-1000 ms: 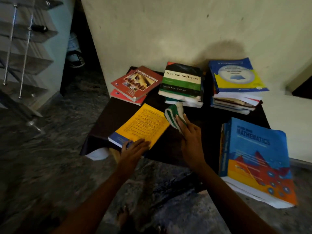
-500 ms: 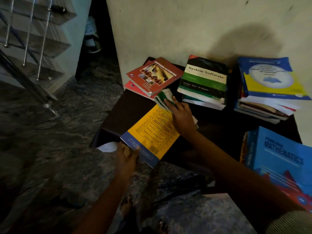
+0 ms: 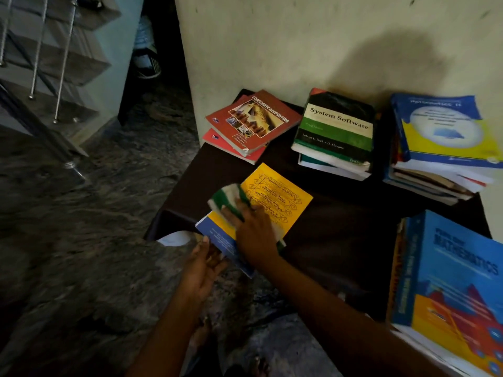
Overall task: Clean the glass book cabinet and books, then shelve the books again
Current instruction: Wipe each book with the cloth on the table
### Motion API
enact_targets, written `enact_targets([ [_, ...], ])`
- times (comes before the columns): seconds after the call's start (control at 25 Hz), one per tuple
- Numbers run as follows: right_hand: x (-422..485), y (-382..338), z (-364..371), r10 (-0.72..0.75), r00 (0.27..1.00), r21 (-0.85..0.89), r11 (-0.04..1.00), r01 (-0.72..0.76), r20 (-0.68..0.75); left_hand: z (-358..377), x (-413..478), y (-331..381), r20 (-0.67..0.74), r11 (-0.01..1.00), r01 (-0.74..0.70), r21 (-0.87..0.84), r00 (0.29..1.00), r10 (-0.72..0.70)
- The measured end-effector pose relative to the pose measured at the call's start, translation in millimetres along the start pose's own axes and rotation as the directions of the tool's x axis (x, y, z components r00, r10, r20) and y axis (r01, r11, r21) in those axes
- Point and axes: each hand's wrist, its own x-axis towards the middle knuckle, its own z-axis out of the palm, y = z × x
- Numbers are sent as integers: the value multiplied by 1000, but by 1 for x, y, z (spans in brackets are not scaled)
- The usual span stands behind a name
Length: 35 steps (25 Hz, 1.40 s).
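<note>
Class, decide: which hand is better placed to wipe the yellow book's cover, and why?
Right. The right hand presses the green-and-white cloth flat on the yellow book; the left hand only touches its near edge.

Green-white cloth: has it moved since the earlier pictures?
Yes. Under the right hand, the cloth slid away from the System Software book toward the near-left edge of the yellow book.

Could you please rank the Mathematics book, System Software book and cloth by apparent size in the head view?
1. Mathematics book, though nearest the camera.
2. System Software book.
3. cloth, partly under the right hand.
</note>
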Motion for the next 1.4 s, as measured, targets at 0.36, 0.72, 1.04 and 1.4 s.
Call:
enact_targets([
  [0.36, -9, 60, -24, 139, 988, 99, 986, -133, -65, 7, -10, -5, -28, 997, 82, 11, 996, -82],
  [0.72, -66, 44, 2, 205, 975, 5, 979, -205, -88, 17, -16, -9, -3, 997, 66, 49, 998, -66],
  [1.04, -127, -15, -6, 92, 984, 159, 985, -67, -154, 24, -29, -12, -6, 988, 146, -57, 989, -146],
  [1.4, -92, 58, -99, 191, 917, 306, 949, -80, -351, 75, -57, 26, -3, 939, -343, -27, 939, 343],
])
